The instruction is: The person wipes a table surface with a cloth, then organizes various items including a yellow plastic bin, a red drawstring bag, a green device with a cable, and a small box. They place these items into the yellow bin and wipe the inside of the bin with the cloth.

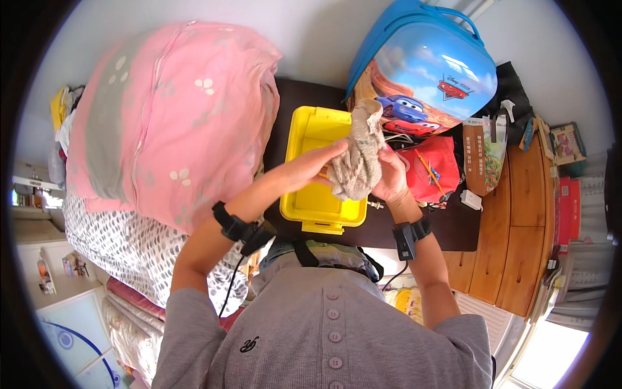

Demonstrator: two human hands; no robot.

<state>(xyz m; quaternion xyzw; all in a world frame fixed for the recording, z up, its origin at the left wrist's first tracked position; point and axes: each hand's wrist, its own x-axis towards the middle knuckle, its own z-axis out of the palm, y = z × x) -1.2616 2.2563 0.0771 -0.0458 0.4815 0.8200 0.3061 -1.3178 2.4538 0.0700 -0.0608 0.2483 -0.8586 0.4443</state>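
A crumpled beige-grey cloth (358, 159) is held up between my two hands, over the right side of a yellow plastic bin (304, 206). My left hand (311, 165) grips it from the left, with the thumb along its side. From the right, my right hand (391, 176) closes round its lower part, and most of those fingers are hidden behind the cloth. One end of the cloth sticks up above my hands. The visible part of the bin's inside is bare yellow plastic. A black strapped device sits on each of my wrists.
The bin stands on a dark brown table (447, 227). At the left is a big pink bedding bundle (175, 123); behind to the right stands a blue children's suitcase (421, 65). A red bag (431, 165), a white adapter (472, 200) and a brown packet (484, 155) lie right of the bin.
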